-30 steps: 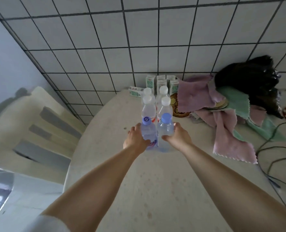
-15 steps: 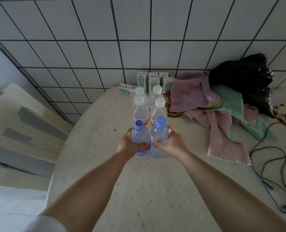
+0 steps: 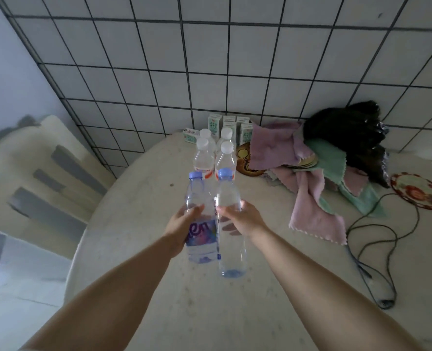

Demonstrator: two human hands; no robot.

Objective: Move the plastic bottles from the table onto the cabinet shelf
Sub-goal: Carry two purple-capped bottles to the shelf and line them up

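Hard to read: print on the labelled bottle (image 3: pixel 201 224), half covered by the left hand (image 3: pixel 182 225); only a purple-and-blue label with a few white letters shows. Fingers of the right hand (image 3: pixel 242 221) seen blurred through the clear bottle (image 3: pixel 229 224), wrapped round its far side. Cut off at the right edge: a round object at 4 o'clock, too little in view to identify. Dark heap (image 3: pixel 346 138) at 2 o'clock, against the tiled wall (image 3: pixel 210 59), too dim to tell what it is. Cabinet shelf nowhere in view.

Both held bottles see-through, blue-capped; liquid level impossible to judge. Left hand clamped round the labelled bottle at mid-body, right hand clamped round the clear bottle just below its shoulder. Both lifted off the table (image 3: pixel 210 312), side by side and nearly touching, just above centre. Long axes running from 6 to 12 o'clock, caps (image 3: pixel 196 175) pointing to 12, bases toward the viewer.

At 12 o'clock, four white-capped bottles (image 3: pixel 203 158) standing upright in a tight square on the table, small cartons (image 3: pixel 215 124) behind them at the wall. Pink and green cloths (image 3: pixel 311 203) piled at 2 o'clock, partly over a round mat (image 3: pixel 245 158). Patterned plate (image 3: pixel 416 191) at 3 o'clock, dark cable (image 3: pixel 377 249) looping below it.
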